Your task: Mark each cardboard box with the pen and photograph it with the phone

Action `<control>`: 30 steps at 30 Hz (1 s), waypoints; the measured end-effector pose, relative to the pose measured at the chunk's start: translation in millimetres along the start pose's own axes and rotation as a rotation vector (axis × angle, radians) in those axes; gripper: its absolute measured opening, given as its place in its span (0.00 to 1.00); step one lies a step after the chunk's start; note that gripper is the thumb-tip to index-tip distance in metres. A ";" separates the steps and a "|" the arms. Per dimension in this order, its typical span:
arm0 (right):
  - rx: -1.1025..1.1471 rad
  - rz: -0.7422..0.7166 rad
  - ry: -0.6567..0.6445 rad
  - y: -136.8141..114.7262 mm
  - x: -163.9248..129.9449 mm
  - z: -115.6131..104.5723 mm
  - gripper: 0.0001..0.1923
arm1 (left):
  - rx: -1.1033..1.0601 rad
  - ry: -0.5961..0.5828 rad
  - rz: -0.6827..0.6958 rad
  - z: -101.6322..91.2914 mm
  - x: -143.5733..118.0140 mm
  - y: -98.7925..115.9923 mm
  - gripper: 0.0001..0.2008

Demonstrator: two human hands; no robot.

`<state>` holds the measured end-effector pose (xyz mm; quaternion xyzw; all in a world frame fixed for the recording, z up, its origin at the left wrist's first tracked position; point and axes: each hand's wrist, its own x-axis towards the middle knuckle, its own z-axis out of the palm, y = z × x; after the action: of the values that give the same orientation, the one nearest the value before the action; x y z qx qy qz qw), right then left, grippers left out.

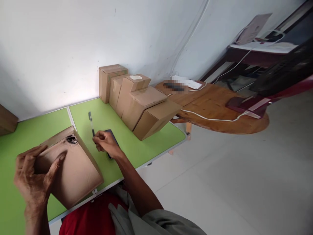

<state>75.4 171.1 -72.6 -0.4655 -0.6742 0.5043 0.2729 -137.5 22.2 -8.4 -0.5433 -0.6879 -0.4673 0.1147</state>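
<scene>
Cardboard box [73, 169], flat and brown with a dark torn hole near its top edge, lies tilted on the near left of a green folding table [137, 143], its lower corner over the table's front rim. The left hand [34, 178] grips the box's left side, fingers curled over the edge and thumb pressed flat on its face. The right hand [105, 142], just right of the box, pinches a slim dark pen-like tool [91, 123] between thumb and fingertips, the tool pointing up and away. Beneath that hand a dark phone [110, 133] rests on the table. Farther back, a row of sealed cartons [139, 101] stands against the white wall [73, 42], beside a round wooden table [220, 107] trailing white cables [212, 119].
</scene>
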 end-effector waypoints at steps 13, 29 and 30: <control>0.958 -0.357 -0.228 -51.9 -53.1 -9.0 0.21 | 0.005 -0.003 0.046 7.3 2.6 7.3 0.25; 0.615 -0.455 -0.091 -52.7 -56.7 -0.3 0.21 | 0.110 0.028 0.245 9.5 -0.2 0.2 0.24; 0.584 -0.451 -0.096 -52.0 -58.2 -4.3 0.21 | 0.112 0.031 0.243 9.6 -0.3 0.2 0.24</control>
<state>85.0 117.4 -16.7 -0.1838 -0.5994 0.6239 0.4665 -133.8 29.3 -13.6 -0.6081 -0.6402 -0.4192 0.2113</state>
